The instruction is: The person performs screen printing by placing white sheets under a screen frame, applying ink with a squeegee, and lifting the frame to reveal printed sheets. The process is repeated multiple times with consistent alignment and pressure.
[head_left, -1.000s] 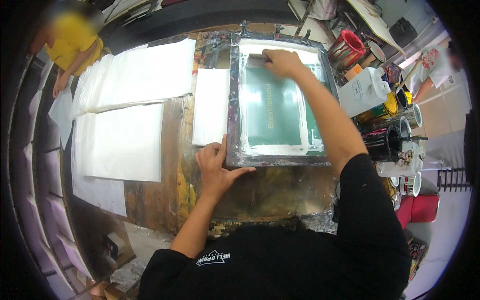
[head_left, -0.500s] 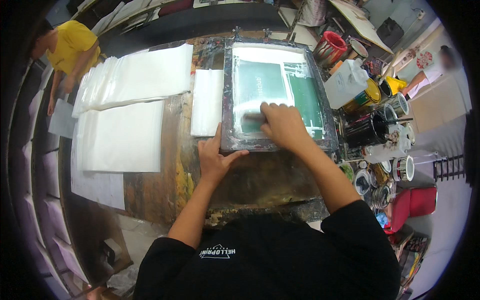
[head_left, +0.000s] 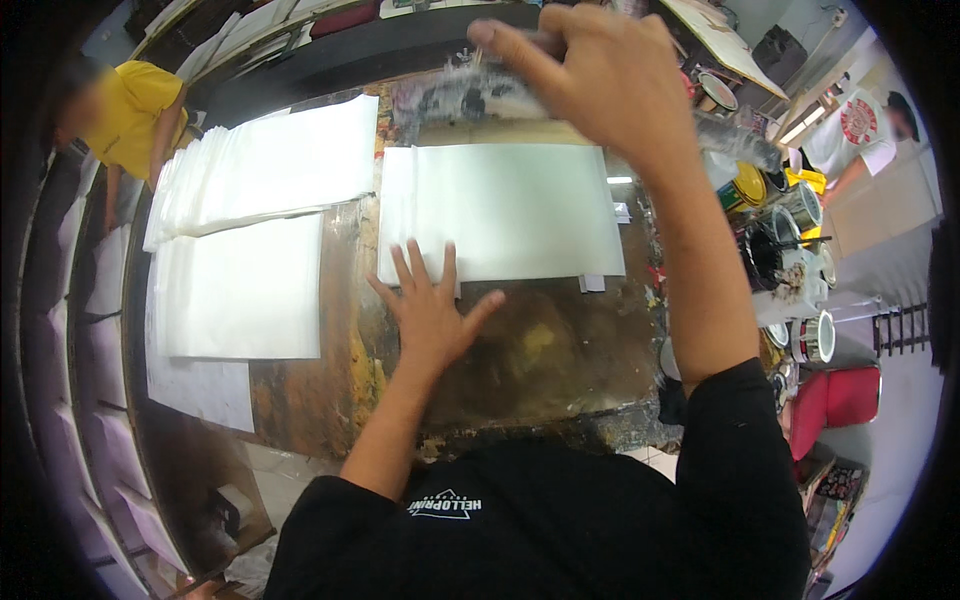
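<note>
Screen frame (head_left: pixel 470 95), ink-smeared and blurred, lifted at far centre above the table (head_left: pixel 560 350), far edge of it gripped by the right hand (head_left: pixel 590 85). Right hand clenched around that frame edge, fingers curled over, forearm running back toward the near right. White sheet (head_left: pixel 505 210) uncovered under the raised frame, lying flat on the table, small white tabs at its right and near-right edges. Left hand (head_left: pixel 430 310) released, holding nothing, spread palm-down with fingertips on the near edge of that white sheet and heel on the stained table surface.

Left of the sheet, a fanned stack of white sheets (head_left: pixel 265 160) at far left and another flat white pile (head_left: pixel 235 290) nearer, both just beside the printing spot. Paint cans (head_left: pixel 790 235) crowded at right, open and stained, with a yellow container among them. Red stool (head_left: pixel 835 400) at near right. Person in a yellow shirt (head_left: pixel 130 110) at far left, another in a white shirt (head_left: pixel 850 130) at far right, both well apart from the hands. Black shirt filling the near edge.
</note>
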{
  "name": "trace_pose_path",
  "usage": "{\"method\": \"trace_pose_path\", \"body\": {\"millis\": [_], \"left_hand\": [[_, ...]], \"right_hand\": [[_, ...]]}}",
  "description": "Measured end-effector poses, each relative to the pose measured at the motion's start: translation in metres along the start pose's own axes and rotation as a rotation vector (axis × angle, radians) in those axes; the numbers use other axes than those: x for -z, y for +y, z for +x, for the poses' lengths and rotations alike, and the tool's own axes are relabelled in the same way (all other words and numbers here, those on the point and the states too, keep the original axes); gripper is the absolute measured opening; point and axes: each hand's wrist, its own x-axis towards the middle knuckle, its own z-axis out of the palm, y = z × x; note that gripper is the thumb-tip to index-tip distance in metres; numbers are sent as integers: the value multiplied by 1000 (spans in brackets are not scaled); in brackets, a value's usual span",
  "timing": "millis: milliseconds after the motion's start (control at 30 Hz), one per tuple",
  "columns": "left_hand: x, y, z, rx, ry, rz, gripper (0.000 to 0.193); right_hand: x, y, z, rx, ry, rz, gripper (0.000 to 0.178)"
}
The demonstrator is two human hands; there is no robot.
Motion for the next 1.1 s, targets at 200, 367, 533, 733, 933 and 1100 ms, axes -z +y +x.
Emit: {"method": "trace_pose_path", "body": {"millis": [200, 367, 533, 733, 933, 1100], "left_hand": [[19, 15, 13, -30, -22, -316, 115], [54, 12, 59, 17, 240, -581, 82], [56, -60, 45, 208, 349, -429, 57], [45, -130, 40, 411, 511, 70, 59], [-22, 56, 59, -358, 25, -329, 50], [-55, 77, 64, -376, -66, -258, 50]], "right_hand": [[36, -23, 56, -349, -345, 14, 81], [14, 21, 57, -183, -132, 2, 83], [25, 2, 47, -214, -298, -10, 85], [21, 7, 36, -50, -123, -35, 89], [21, 10, 40, -68, -152, -48, 89], [36, 9, 43, -36, -284, 14, 90]]}}
